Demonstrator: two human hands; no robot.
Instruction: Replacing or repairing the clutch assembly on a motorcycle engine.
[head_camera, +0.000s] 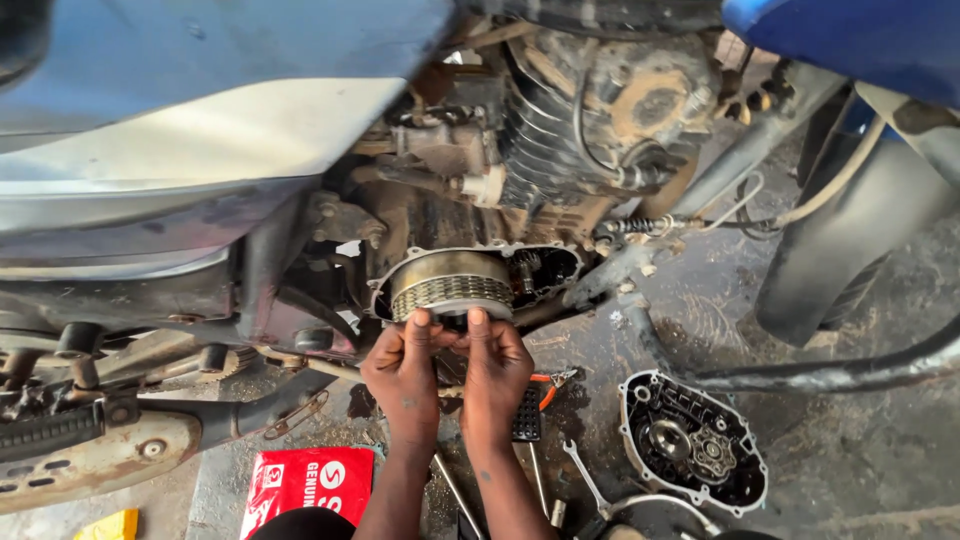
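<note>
- gripping the clutch pack (452, 284) in the open engine case (545, 262), left hand (403, 372) and right hand (497, 366) pinching its lower rim.
- feels heavy, oily, slippery; best held by the ribbed edge.

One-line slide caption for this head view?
Both hands, left hand and right hand, grip the clutch pack in a motorcycle's open engine; removed engine cover lies on the floor.

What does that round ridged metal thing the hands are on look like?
The clutch pack is a round, dull metal drum with a ribbed band of stacked plates around its edge. It looks dusty and oily. It sits in the motorcycle engine's open side, facing outward. The left hand and right hand touch its lower edge.
</note>
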